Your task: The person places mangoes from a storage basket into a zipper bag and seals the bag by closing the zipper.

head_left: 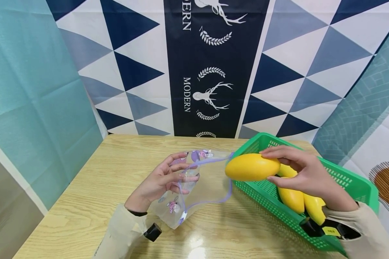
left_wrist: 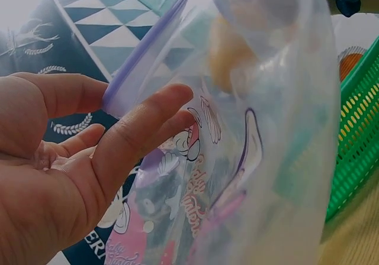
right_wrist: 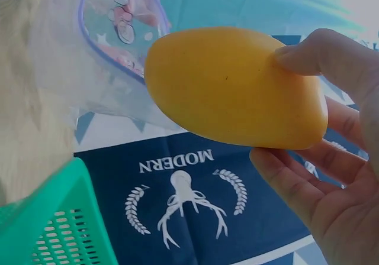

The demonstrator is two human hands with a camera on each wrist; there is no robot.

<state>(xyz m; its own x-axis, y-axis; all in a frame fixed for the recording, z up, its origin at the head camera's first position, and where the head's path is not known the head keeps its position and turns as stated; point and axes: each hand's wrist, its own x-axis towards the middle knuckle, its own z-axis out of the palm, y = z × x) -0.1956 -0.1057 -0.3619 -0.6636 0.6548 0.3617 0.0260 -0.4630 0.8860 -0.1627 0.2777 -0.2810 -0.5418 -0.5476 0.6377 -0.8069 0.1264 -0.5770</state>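
My right hand point(head_left: 306, 172) grips a yellow mango point(head_left: 251, 167) by one end, thumb on one side and fingers on the other. The mango's free end points left, at the mouth of a clear zip bag point(head_left: 205, 183) in the head view. This bag has a purple zip edge, a white slider and pink and purple cartoon prints. My left hand point(head_left: 168, 180) holds the bag by its edge, and the mouth gapes toward the mango. In the left wrist view the fingers point(left_wrist: 127, 132) lie against the bag's printed film, and the purple edge runs up from a fingertip.
A green perforated basket point(head_left: 350, 180) stands at the right of the wooden table point(head_left: 94, 187), with several more yellow mangoes point(head_left: 291, 199) in it. Patterned cloth point(head_left: 136, 72) hangs behind the table, and teal cloth point(head_left: 35, 90) hangs at the left.
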